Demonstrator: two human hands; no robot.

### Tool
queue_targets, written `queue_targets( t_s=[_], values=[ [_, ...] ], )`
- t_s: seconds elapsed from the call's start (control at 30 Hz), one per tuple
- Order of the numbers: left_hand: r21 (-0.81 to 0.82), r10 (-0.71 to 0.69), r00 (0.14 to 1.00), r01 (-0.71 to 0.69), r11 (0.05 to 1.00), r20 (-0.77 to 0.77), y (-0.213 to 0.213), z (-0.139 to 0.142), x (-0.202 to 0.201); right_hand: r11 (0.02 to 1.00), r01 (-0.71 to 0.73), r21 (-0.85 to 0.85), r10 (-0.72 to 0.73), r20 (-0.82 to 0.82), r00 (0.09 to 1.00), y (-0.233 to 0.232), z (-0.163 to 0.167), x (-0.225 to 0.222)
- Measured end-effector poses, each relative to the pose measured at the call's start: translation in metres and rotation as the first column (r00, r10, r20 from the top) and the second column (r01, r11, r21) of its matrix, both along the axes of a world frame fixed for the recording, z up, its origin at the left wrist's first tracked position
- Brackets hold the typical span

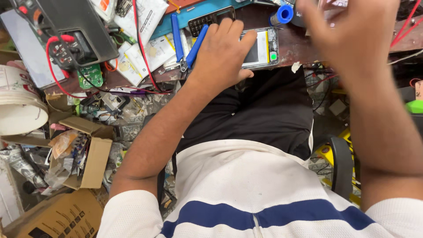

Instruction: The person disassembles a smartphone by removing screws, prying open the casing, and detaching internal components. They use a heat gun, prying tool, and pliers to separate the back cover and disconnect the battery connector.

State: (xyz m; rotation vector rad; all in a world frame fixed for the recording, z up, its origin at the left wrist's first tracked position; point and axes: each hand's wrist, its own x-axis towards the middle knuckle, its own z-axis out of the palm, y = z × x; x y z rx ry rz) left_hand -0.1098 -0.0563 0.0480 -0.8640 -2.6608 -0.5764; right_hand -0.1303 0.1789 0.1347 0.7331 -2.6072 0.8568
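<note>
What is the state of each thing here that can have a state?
Opened phone: back cover off, lying flat on the bench, pressed by the left hand.
Right hand: raised, blurred, grip unclear.
Blue-handled pliers: lying on the bench, handles spread.
Cardboard box: flaps open, holds scraps.

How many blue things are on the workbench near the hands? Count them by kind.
Blue-handled pliers: 1
Blue roll: 1
Blue strip along the bench: 1
Total: 3

The left hand rests on an opened phone; the right hand is raised and blurred.
</note>
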Motion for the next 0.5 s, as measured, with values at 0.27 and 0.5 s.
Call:
queue_targets(
  t_s=[0.27,0.5],
  values=[
    [0.154,-0.099,0.994,0.093,0.984,0.037,-0.001,0.006,-0.004,0.738,0.455,-0.498,0.096,0.746,0.659,0.027,-0.095,0.129],
    [0.336,-0.221,0.975,0.201,0.920,0.022,0.021,0.013,0.029,0.410,0.528,-0.744,0.470,0.669,0.576,0.015,-0.139,0.140]
  ],
)
